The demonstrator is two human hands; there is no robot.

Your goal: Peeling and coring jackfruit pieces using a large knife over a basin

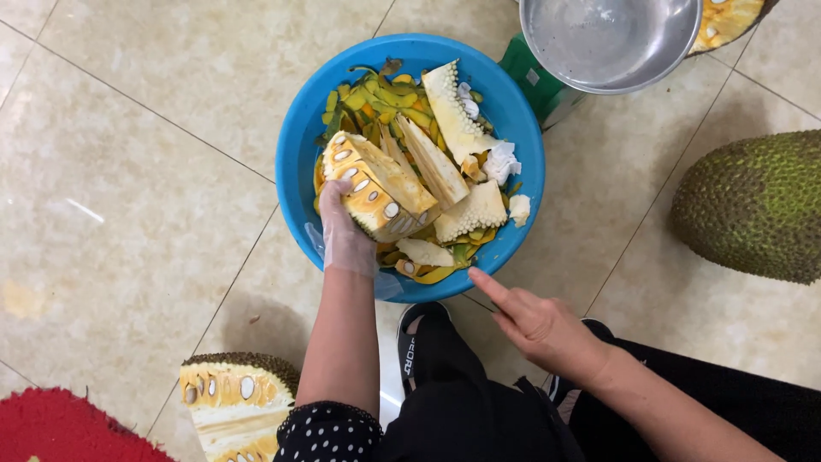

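Observation:
My left hand (344, 237), in a thin clear plastic glove, grips a yellow jackfruit wedge (376, 184) with pale seeds showing. It holds the wedge over the blue plastic basin (298, 154). The basin is filled with jackfruit cores, white pith pieces (469, 212) and yellow-green strands (376, 96). My bare right hand (537, 324) hovers just below the basin's near rim, fingers extended and pointing left, holding nothing.
A cut jackfruit piece (229, 402) lies on the tiled floor at lower left beside a red mat (60, 428). A whole green jackfruit (757, 204) sits at right. A steel bowl (609, 38) rests on a green box (537, 75) at the top. My black-clad legs and sandal (419, 338) are below.

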